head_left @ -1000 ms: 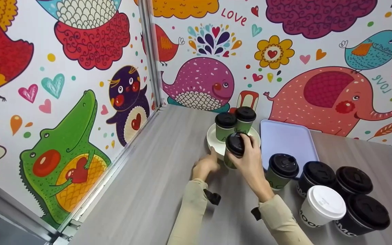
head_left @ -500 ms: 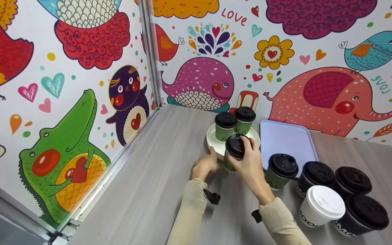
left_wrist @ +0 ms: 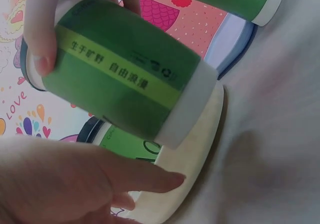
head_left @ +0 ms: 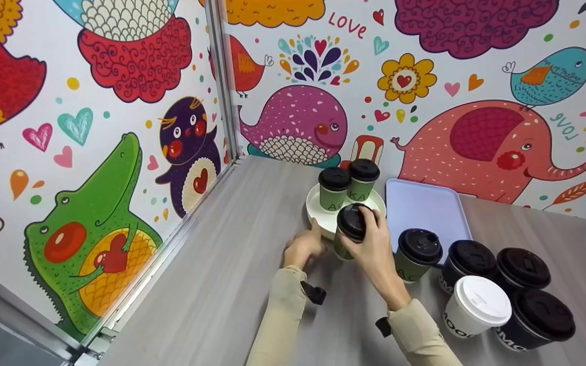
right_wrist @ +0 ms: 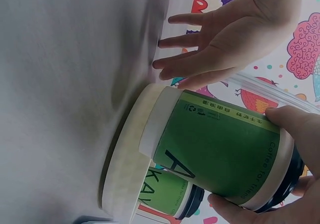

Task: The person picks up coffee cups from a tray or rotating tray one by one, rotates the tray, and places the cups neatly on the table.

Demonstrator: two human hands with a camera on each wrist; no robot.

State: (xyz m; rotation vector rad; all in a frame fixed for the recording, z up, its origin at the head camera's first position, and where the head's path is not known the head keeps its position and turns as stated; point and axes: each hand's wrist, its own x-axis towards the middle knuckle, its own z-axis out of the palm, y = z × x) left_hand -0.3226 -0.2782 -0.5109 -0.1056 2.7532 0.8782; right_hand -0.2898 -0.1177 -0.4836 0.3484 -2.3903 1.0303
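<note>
My right hand grips a green paper coffee cup with a black lid, fingers and thumb round its upper part. The cup is tilted over the front rim of a white plate; in the right wrist view its white base is by the plate's edge, and I cannot tell whether they touch. My left hand is at the plate's front left, fingers extended and the thumb over the rim in the left wrist view. Two similar green cups, one left and one behind, stand on the plate.
Right of the plate lies a lavender tray. A green lidded cup stands at its front edge. Further right are several black cups and a white cup. Cartoon-printed walls bound the grey table.
The cup in my right hand has come slightly down and nearer to me at the plate's front rim. My left hand stays at the plate. The view has shifted a little.
</note>
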